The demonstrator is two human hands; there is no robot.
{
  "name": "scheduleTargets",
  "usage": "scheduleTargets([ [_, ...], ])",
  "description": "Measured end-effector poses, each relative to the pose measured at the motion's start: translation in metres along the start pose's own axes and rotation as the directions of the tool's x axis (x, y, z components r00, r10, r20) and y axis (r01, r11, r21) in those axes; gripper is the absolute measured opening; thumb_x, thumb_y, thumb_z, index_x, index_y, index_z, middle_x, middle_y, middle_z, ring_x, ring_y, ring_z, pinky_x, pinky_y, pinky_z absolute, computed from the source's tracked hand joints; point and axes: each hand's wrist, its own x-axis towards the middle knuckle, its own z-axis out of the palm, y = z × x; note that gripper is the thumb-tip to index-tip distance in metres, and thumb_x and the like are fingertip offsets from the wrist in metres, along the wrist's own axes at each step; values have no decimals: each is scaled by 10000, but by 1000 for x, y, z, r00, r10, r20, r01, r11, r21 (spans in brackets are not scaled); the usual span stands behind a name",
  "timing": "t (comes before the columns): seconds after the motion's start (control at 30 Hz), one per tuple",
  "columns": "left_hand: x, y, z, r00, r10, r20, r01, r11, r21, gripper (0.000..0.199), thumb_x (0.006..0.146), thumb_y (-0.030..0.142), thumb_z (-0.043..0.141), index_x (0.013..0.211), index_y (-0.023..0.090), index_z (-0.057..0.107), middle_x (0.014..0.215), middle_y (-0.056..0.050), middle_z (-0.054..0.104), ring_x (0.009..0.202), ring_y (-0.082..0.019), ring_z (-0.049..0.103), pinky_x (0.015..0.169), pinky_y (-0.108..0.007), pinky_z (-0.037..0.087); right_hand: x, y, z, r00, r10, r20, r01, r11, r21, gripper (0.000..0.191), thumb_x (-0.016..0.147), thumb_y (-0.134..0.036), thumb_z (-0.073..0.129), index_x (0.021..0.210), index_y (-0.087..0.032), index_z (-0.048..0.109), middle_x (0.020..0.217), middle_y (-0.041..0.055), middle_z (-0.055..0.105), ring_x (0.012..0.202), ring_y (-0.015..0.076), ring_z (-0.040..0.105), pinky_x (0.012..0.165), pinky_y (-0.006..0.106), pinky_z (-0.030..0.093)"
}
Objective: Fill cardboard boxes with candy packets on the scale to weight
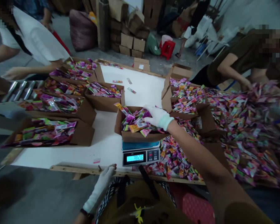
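Note:
A cardboard box full of small colourful packets stands on a digital scale with a lit display. My right hand, in a white glove, reaches over the box's right side. Its thumb and fingers are spread at the top of the packets, and no packet shows clearly in its grasp. At the table's front edge, left of the scale, is my left hand, also gloved, with bare fingertips. Its fingers look loosely stretched out, holding nothing visible. A small pink-and-white slip lies on the white tabletop nearby.
Several filled boxes line the left side by a roller conveyor. A large packet heap covers the right, beside more boxes. Loose packets lie mid-table. One person is at left, another at right.

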Motion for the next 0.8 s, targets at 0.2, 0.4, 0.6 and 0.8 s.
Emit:
scheduleTargets([
  [0.2, 4, -7, -16, 1000, -2, 28, 4, 999, -40, 488, 706, 595, 645, 1020, 226, 699, 1191, -178, 741, 1180, -377, 693, 957, -448, 571, -1, 7, -13, 981, -22, -192, 55, 984, 170, 141, 896, -214, 672, 1007, -213, 759, 1028, 8, 815, 1027, 213, 746, 1008, 346, 569],
  [0.4, 5, 3, -12, 999, 18, 29, -18, 1000, 12, 536, 730, 592, 607, 1080, 196, 697, 1218, -192, 734, 1179, -369, 690, 954, -461, 568, -75, 56, -70, 807, 123, -577, 99, 936, 338, 197, 865, -384, 702, 978, -229, 746, 904, 33, 767, 835, 229, 749, 818, 430, 644],
  [0.6, 13, 14, -10, 997, 55, 51, -55, 998, 3, 622, 721, 621, 623, 1129, 156, 691, 1305, -219, 705, 1207, -361, 687, 984, -464, 547, -153, 138, -95, 622, 447, -642, -158, 875, 457, 235, 739, -455, 862, 906, -317, 771, 738, 30, 677, 539, 196, 601, 529, 409, 510],
  [0.8, 33, 24, -14, 1000, 18, -11, -18, 999, -47, 677, 683, 621, 662, 1162, 143, 680, 1313, -226, 697, 1185, -354, 692, 996, -475, 527, -170, 157, -83, 593, 548, -590, -252, 822, 510, 226, 681, -470, 866, 804, -332, 734, 653, 25, 637, 481, 187, 536, 461, 374, 425],
])
